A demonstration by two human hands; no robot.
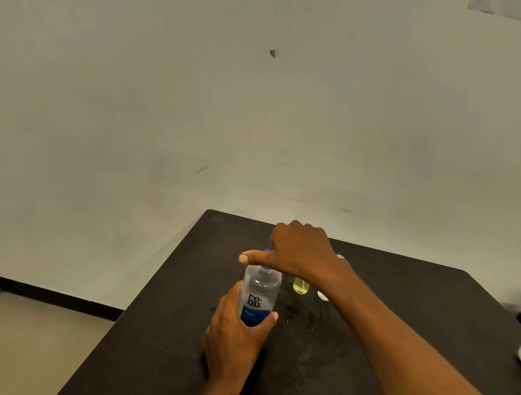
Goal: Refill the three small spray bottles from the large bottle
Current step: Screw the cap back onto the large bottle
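Large bottle [260, 297]: upright on tabletop [414, 296]. My left hand [240, 332] wraps its lower body, steadying. My right hand [298, 250] curls over blue cap [265, 269], thumb out. Yellow small bottle [301, 285] stands just beside; second small bottle [323, 295] part-hidden by my right forearm. Step, likely: uncapping. Next: twist cap off, keep bottle upright.

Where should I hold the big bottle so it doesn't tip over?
Wrap a hand round the bottle's straight, round body at the label, coming in from the left, as the left hand does. It stands upright on the table, so a low side grip probably steadies it and leaves the cap on top for the right hand.
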